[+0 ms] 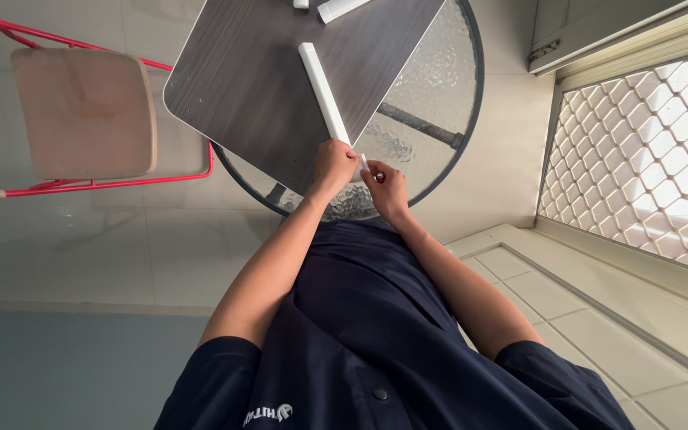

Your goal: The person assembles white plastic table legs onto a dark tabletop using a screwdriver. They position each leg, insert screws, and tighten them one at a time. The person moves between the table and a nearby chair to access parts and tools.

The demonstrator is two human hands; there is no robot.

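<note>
Right now we have both hands at the near end of a long white bar (324, 94), a slim, straight, square-edged piece that lies flat on a dark wood-grain panel (256, 72). That panel rests on a round tabletop (439, 95) of textured glass with a dark rim. Our left hand (334, 165) is clenched over the bar's near end, pinning it to the panel near the panel's edge. Our right hand (386, 185) sits just beside it, fingertips pinched on something small with a red tip (379, 177); it is too small for us to say what it is. We judge the bar to be light and stiff, likely hollow plastic or thin metal, with a smooth painted face that could slide easily on the laminate. Held only at one end it would swing like a lever, so a firm wrap around its sides near the end, as our left hand has, seems the steady place to hold it. Its corners look crisp rather than fragile. Two more white pieces (336, 8) lie at the far edge of the panel, and a chair (81, 111) with a red frame stands well apart to the left.
</note>
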